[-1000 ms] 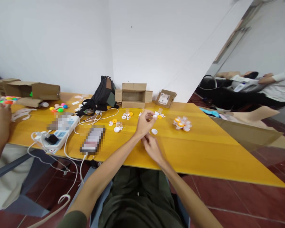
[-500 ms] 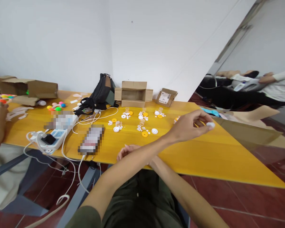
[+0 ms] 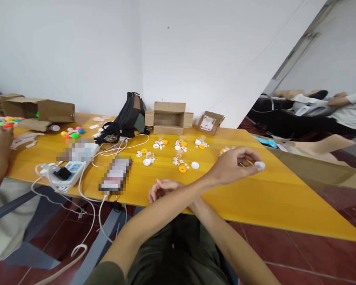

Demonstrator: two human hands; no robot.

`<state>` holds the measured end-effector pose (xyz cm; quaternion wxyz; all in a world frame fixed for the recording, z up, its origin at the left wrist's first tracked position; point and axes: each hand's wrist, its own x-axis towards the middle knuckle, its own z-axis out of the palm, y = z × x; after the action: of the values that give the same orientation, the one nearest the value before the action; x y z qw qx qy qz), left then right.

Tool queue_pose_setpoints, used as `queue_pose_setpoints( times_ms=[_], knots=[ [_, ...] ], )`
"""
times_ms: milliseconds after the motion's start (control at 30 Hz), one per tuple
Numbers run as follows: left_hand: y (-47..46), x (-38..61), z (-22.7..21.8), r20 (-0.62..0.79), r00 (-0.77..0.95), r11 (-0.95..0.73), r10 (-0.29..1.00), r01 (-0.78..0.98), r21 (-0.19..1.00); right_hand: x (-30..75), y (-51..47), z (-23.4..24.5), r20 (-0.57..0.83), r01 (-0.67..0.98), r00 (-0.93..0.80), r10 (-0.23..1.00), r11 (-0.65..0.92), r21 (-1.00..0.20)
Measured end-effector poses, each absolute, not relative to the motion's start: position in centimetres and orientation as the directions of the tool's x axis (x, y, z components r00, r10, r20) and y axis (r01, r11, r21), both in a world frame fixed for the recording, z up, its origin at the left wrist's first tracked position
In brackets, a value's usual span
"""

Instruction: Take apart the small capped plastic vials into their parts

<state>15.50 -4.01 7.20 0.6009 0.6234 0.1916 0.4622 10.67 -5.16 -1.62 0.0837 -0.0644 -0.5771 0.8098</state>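
Note:
My arms are crossed over the yellow table [image 3: 273, 198]. My left hand [image 3: 235, 164] reaches to the right, its thumb and fingertips closed on a small white round piece [image 3: 259, 166], held above the tabletop. Under the left forearm, my right hand [image 3: 163, 189] rests near the table's front edge, fingers loosely curled and apart, with no object visible in it; part of it is hidden. Beyond the hands lie groups of small plastic parts: a yellow disc [image 3: 182, 169], a white round dish [image 3: 195, 165], white perforated pieces [image 3: 175, 161] and a clear cup [image 3: 178, 152].
A phone [image 3: 116, 174] and a power strip [image 3: 72, 172] with cables lie to the left. Behind stand a black backpack [image 3: 127, 116], an open cardboard box [image 3: 168, 130] and a smaller box [image 3: 211, 120]. Another person's hand [image 3: 0, 154] is at far left. A large carton [image 3: 308, 168] stands right.
My left hand has shifted slightly left and down with the white piece still in its fingertips. The view has moved a little; the right hand stays at the table edge.

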Motion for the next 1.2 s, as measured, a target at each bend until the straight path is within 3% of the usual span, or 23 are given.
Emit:
queue_pose_setpoints(
  times_ms=[200,433,800,967,1200],
  knots=[
    [-3.6,15.0,6.5,0.342,0.485,-0.173,0.805,-0.359,0.917,12.4,-4.2,-1.4,0.024,-0.184,-0.917,0.397,-0.369,-0.911],
    [-3.1,15.4,6.0,0.341,0.483,-0.17,0.807,-0.363,0.916,11.4,-5.3,-1.9,-0.077,-0.03,-0.953,0.293,-0.344,-0.938],
    [-3.1,11.2,4.7,0.318,0.437,-0.196,0.842,-0.302,0.933,14.3,-4.9,-2.5,-0.135,-0.217,-0.705,0.697,-0.393,-0.894],
    [-3.2,7.1,4.0,0.318,0.349,-0.266,0.882,-0.19,0.945,15.8,-4.4,-3.0,-0.09,-0.308,-0.58,0.81,-0.32,-0.896],
    [-2.7,3.4,2.2,0.286,0.256,-0.309,0.923,0.051,0.95,17.7,-3.1,-2.8,0.008,-0.487,-0.265,0.964,-0.127,-0.864]
  ],
)
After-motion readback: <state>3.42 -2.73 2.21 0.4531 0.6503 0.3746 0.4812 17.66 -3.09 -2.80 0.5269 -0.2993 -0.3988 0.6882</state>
